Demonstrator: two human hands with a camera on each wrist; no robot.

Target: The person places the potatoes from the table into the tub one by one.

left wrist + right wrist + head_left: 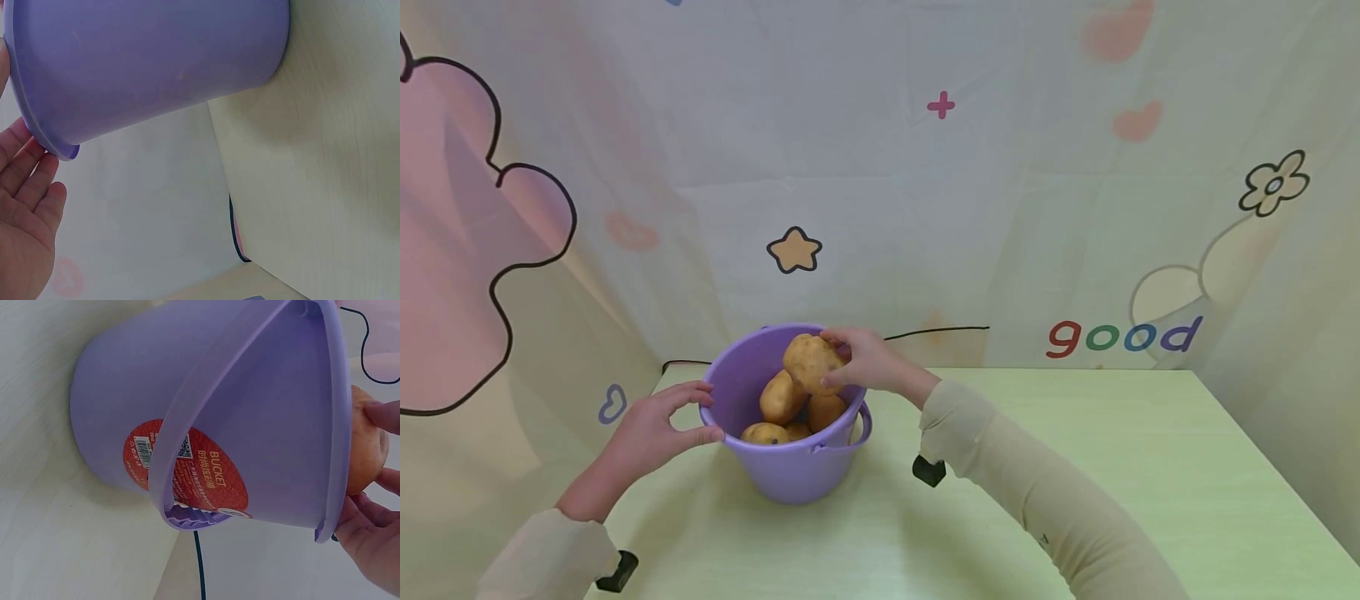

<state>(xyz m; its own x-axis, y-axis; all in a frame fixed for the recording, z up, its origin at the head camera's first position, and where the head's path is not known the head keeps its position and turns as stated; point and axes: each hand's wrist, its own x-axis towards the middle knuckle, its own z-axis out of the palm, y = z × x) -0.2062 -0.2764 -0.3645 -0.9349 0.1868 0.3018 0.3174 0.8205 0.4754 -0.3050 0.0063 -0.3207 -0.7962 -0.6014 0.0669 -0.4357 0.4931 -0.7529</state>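
A purple bucket [793,475] stands on the table with several potatoes [782,398] inside. My right hand [872,360] holds one potato [811,364] between thumb and fingers at the bucket's far right rim, above the others. In the right wrist view, that potato [365,444] shows past the rim, with fingertips around it. My left hand [651,429] touches the bucket's left rim, thumb and fingers spread apart. Fingertips [45,164] meet the outer edge of the rim in the left wrist view, and the little finger stands off it.
The bucket's handle [181,419] hangs down on its right side, over a red oval label [209,469]. A pale green table [1075,467] extends to the right. Behind it hangs a printed cloth [865,167] with a star, hearts and the word "good".
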